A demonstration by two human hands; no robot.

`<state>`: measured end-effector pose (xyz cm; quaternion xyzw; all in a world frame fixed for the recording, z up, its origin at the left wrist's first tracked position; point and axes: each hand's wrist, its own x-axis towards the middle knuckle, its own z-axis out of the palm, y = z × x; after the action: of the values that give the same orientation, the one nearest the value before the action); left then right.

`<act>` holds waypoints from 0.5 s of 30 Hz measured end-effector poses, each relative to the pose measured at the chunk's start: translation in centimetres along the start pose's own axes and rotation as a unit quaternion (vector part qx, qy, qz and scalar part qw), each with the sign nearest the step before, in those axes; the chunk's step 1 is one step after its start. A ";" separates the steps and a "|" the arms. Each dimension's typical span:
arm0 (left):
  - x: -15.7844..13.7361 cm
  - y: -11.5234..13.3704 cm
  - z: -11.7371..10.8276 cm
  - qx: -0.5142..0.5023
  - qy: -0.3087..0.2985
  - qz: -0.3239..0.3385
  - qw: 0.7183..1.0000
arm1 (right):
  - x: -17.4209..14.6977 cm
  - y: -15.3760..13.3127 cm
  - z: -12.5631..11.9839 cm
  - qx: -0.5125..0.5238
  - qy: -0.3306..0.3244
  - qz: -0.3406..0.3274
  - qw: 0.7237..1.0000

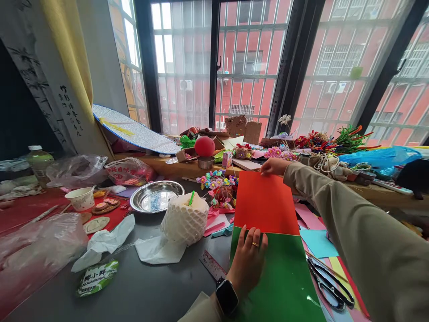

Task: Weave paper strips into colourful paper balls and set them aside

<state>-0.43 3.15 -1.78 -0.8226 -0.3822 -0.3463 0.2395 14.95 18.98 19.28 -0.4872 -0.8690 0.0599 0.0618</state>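
A red sheet of paper [266, 201] stands above a green sheet [281, 273], and the two meet along a straight line. My right hand [275, 167] pinches the top edge of the red sheet. Lower down, my left hand [250, 257] rests on the green sheet, its fingers stretched toward the line where the colours meet. A ring and a smartwatch [226, 296] are on that hand and wrist. Black-handled scissors [330, 286] lie right of the green sheet on coloured papers. A ruler [213, 265] lies beside my left wrist, partly under the arm.
A coconut in foam netting [186, 219] with a green straw stands left of the sheets. Behind it is a metal basin [137, 199]. A green-white packet [98, 278] lies nearer me. Fluffy craft flowers [217, 185] and a cluttered windowsill [161, 167] are at the back.
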 end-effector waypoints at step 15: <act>-1.9 -0.3 -0.3 -0.204 -0.313 -0.003 0.928 | -6.8 -1.5 -8.9 -0.178 0.418 0.064 0.889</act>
<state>-1.61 2.26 -2.99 -0.9191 -0.3612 -0.1428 -0.0659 18.73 12.79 27.98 -0.5244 -0.7261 -0.3008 0.3275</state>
